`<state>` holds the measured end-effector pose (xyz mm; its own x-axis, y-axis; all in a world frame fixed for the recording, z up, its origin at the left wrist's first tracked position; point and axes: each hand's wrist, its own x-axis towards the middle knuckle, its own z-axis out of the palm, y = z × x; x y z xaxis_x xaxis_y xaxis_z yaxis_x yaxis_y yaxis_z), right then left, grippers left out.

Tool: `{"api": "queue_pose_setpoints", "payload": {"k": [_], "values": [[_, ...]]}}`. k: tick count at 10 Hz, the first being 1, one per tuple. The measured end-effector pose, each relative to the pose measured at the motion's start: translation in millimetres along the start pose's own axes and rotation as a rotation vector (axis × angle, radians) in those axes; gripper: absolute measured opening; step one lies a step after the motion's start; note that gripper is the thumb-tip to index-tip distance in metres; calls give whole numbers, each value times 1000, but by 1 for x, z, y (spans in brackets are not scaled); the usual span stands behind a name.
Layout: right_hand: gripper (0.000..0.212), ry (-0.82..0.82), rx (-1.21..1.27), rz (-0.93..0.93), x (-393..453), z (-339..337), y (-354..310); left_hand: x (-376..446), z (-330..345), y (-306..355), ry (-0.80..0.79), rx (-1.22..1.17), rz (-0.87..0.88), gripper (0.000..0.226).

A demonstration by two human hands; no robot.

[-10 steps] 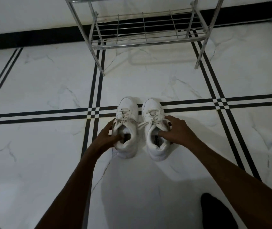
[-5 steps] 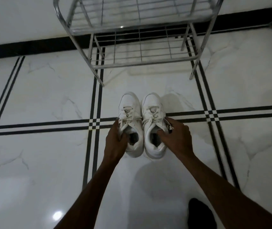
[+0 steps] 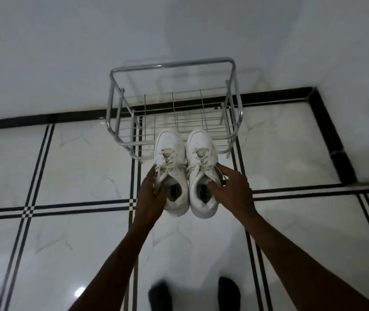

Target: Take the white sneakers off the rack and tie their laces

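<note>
Two white sneakers are held side by side above the floor, toes pointing at the metal rack (image 3: pixel 172 63). My left hand (image 3: pixel 150 194) grips the left sneaker (image 3: pixel 170 151) at its collar, fingers inside the opening. My right hand (image 3: pixel 233 189) grips the right sneaker (image 3: pixel 200 147) the same way, with its thumb along the outer side. Off-white laces cross both tongues; whether they are knotted cannot be told. The toes overlap the rack's front lower rail in the view.
The chrome wire rack stands against a white wall with bare shelves. The floor is glossy white marble with black stripe lines and a black skirting (image 3: pixel 327 135). My two feet in dark socks (image 3: pixel 160 295) stand at the bottom of the view.
The sneakers rested on the floor a second ago; both hands have lifted them up and forward toward the rack. The view has risen, so the whole rack and wall show.
</note>
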<state>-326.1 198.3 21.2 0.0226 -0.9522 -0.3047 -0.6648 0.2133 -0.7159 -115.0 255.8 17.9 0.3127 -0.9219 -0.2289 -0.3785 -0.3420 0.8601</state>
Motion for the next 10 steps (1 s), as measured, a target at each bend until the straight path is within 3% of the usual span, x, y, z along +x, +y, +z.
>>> {"api": "queue_pose_setpoints", "payload": {"k": [2,6,9,10], "values": [[61,-21,9,31,67,-16,-55,76,-16,32,0,30,59,62],[69,-56,-21,43,243,41,-108,265,-38,12,-92,77,4,57],[64,-152,-104,91,268,50,-111,298,-41,-7,-221,127,-116,72],[68,-185,-159,83,271,47,-116,303,-44,-10,-183,223,-99,87]]}}
